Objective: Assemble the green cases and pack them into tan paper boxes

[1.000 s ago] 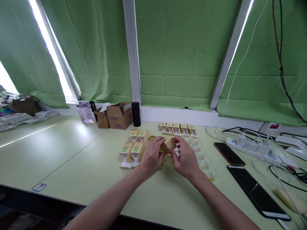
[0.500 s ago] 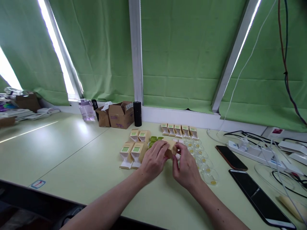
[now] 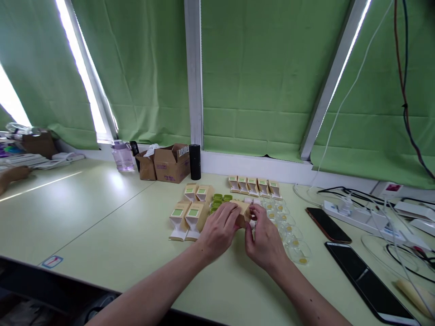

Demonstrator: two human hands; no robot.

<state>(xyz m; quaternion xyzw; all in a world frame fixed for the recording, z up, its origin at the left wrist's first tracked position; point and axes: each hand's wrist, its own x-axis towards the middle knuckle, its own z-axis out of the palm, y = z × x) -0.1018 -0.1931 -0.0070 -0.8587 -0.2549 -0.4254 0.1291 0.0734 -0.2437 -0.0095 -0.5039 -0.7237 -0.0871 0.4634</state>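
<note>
Between my two hands is a small tan cardboard box, held just above the table. My left hand wraps its near left side, and my right hand pinches its right edge with thumb and fingers. To the left stand several similar open boxes with green labels and white flaps. Small green containers sit behind my left hand, partly hidden. Right of my right hand lie clear plastic pieces with yellow centres. Small pale pink items show behind the held box.
A row of boxes stands at the back. Two phones and a power strip with cables lie right. Cardboard cartons, a black cylinder and a pinkish bottle stand back left. Another person's hand is at far left.
The other person's hand has come into view at the far left. My hands stay around the box, which has tilted and dropped slightly.
</note>
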